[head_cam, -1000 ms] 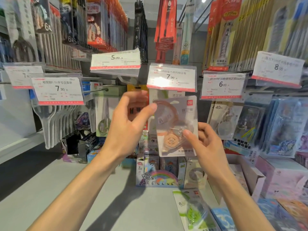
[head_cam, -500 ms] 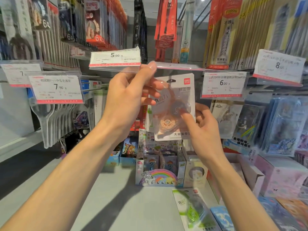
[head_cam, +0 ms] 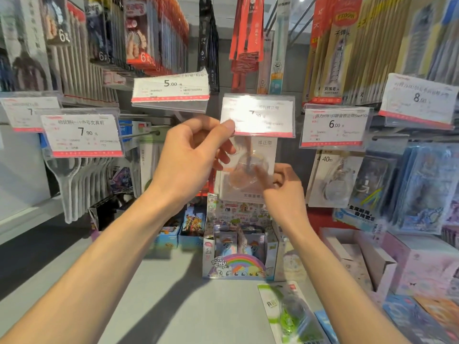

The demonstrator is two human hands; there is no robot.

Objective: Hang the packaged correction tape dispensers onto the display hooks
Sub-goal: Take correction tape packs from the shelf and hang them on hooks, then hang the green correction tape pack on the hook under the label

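A clear-fronted package with an orange correction tape dispenser (head_cam: pixel 250 170) hangs under the central 7.90 price tag (head_cam: pixel 258 115); the tag covers its top and the hook. My left hand (head_cam: pixel 193 155) is raised at the package's left. Its thumb pinches the tag's lower-left corner and its fingers curl by the package's left edge. My right hand (head_cam: pixel 283 187) is at the package's lower right, one blurred digit pressed on the blister, the others curled at the right edge. A green dispenser package (head_cam: pixel 285 316) lies flat on the shelf (head_cam: pixel 173 294) below.
More tape packages (head_cam: pixel 332 180) hang under the 6.00 tag to the right. Scissors (head_cam: pixel 72 180) hang at the left. A rainbow pony card box (head_cam: pixel 236 266) stands on the shelf under the hands. Pale boxes (head_cam: pixel 397 264) fill the right side.
The 7.90 tag, flipped up half a second ago, has swung back down over the package's top. The package has moved back beneath it. My left thumb came down with the tag.
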